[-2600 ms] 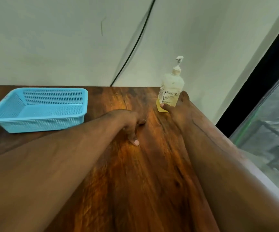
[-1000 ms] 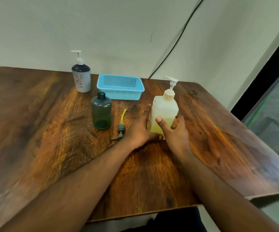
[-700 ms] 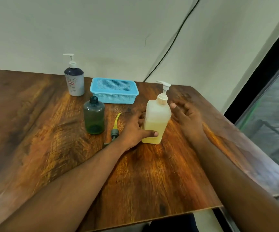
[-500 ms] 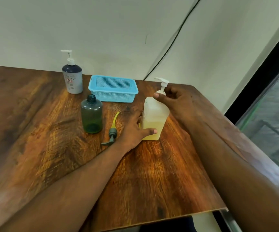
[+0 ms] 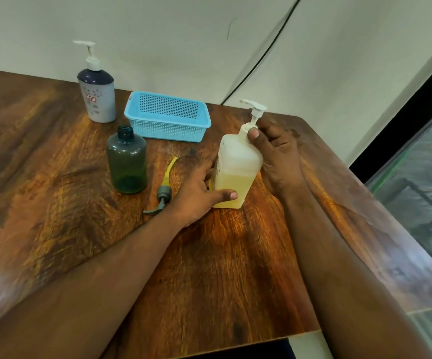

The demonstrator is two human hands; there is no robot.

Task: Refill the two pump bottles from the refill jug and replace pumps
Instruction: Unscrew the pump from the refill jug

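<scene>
The right hand (image 5: pixel 274 154) pinches the collar at the neck of the refill jug (image 5: pixel 238 172), thumb pressed on the near side of the collar and the other fingers curled round behind it, just under the white pump head (image 5: pixel 255 110). Lower down, the left hand (image 5: pixel 199 195) grips the foot of the same jug, thumb laid across its front face and the fingers wrapped round the far side, where I cannot see them.

The jug stands upright on the wooden table (image 5: pixel 235 268), between the two hands, with pale yellow liquid filling roughly its lower half. Judging by that, it should be moderately heavy at the bottom and light on top, so it ought to stay steady under a low grip. Its translucent plastic walls look thin enough to give when squeezed, and they may be slick if any liquid has run down. The collar looks like the stiff part, and the place to twist; the flat body is the place to brace.

Just left of the left hand's fingers lies a loose pump (image 5: pixel 164 190) with a yellow dip tube, flat on the table. Beyond that stands the open green bottle (image 5: pixel 126 164), neck bare. Further out are a blue basket (image 5: pixel 168 120) and the dark-topped pump bottle (image 5: pixel 96 97), pump fitted.
</scene>
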